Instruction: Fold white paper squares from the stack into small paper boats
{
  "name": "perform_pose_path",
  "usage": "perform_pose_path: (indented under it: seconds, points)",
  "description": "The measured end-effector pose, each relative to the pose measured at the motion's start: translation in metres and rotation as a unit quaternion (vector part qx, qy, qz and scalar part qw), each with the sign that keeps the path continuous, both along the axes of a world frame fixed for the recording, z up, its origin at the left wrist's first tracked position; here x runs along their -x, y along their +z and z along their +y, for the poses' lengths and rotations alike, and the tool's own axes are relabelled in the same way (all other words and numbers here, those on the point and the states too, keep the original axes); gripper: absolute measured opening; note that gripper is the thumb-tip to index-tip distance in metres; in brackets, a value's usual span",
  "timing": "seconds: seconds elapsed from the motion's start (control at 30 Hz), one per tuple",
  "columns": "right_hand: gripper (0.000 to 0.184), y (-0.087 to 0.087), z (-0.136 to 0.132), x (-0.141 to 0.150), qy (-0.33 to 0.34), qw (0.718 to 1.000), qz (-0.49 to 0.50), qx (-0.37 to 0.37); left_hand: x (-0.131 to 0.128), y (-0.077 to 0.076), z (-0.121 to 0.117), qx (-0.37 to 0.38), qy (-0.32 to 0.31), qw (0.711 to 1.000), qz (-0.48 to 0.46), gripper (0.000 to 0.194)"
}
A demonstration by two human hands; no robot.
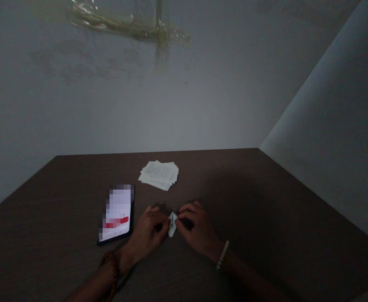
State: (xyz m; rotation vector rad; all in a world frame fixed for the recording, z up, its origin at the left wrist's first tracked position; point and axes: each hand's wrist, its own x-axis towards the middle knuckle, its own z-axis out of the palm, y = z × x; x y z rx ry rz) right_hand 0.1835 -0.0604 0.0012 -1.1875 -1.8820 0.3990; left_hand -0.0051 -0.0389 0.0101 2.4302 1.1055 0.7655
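A small piece of folded white paper [172,225] is held between my two hands, low over the middle of the table. My left hand [149,230] pinches its left edge between thumb and fingers. On the opposite edge, the thumb and fingertips of my right hand [199,228] are closed on the same paper. The fingertips cover part of the folds. Just beyond the hands lies a loose stack of printed paper sheets [159,174]. A phone [117,214] with a lit, partly blurred screen rests left of my left hand.
The brown wooden table [249,201] reaches back to a grey wall [186,113]. Another wall [335,126] runs along its right side. Clear tape [123,27] sticks to the back wall, high above the table.
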Motion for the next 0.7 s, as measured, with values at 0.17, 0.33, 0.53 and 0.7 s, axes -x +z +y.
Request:
perform_pose_path:
  seconds: [0.17, 0.33, 0.53, 0.7]
  points:
    - [0.012, -0.0001, 0.0002, 0.0004, -0.004, 1.000, -0.016, 0.004, -0.0009, 0.0057, -0.0025, -0.001, -0.009, 1.000, 0.010, 0.033]
    - [0.017, -0.0006, 0.0003, 0.0014, -0.007, 1.000, -0.022, 0.005, -0.0018, 0.0029, -0.0028, -0.010, -0.009, 1.000, 0.014, 0.030]
    - [0.016, -0.0024, 0.0000, 0.0013, -0.014, 1.000, -0.015, 0.008, -0.0023, -0.0020, -0.0006, -0.004, 0.008, 1.000, 0.009, 0.030]
    - [0.016, -0.0043, 0.0002, 0.0018, -0.034, 0.999, -0.018, 0.005, -0.0011, -0.0013, -0.0007, -0.006, -0.009, 1.000, 0.021, 0.033]
